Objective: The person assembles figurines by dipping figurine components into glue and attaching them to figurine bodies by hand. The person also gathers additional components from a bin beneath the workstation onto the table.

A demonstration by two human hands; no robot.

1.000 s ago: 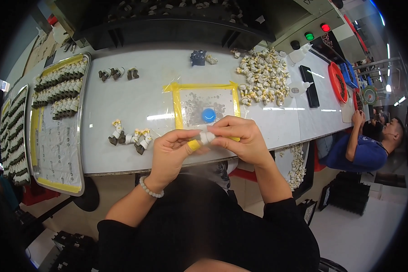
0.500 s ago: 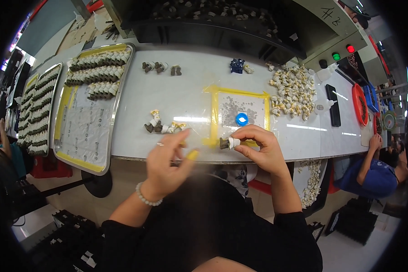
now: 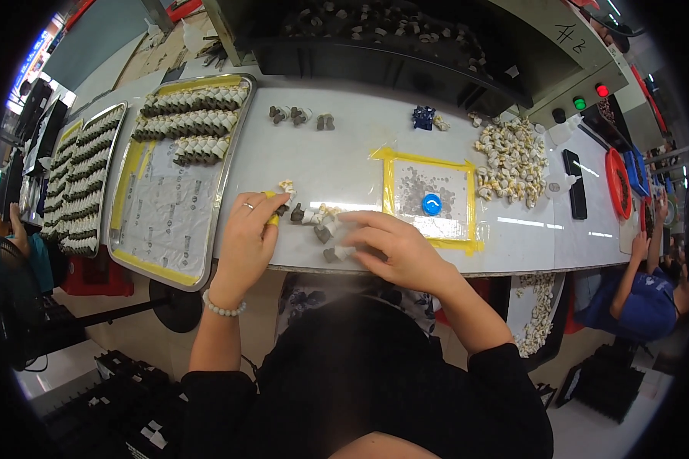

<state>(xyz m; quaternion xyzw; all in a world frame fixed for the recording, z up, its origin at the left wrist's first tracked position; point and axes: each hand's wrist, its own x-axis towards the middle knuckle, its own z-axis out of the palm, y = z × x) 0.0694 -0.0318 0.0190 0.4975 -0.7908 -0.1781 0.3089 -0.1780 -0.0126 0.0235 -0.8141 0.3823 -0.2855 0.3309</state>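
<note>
L hand [image 3: 246, 231]: pinching white-topped fig [image 3: 286, 187]
R hand [image 3: 406, 256]: blurred, by white/dark pc [image 3: 334, 254]; grip can't tell
Handling: prob. light, stiff, brittle; take mid-body

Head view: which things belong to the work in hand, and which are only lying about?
Probably part of the work:
- small figures by the left hand and right hand
- loose white-yellow pieces
- blue cap
- metal tray

Probably just lying about:
- flat black object
- crumpled dark-blue packet

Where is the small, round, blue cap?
In the head view, right of centre, the blue cap sits within the pale, yellow-taped rectangular sheet, just beyond the person's bare right hand.
</note>
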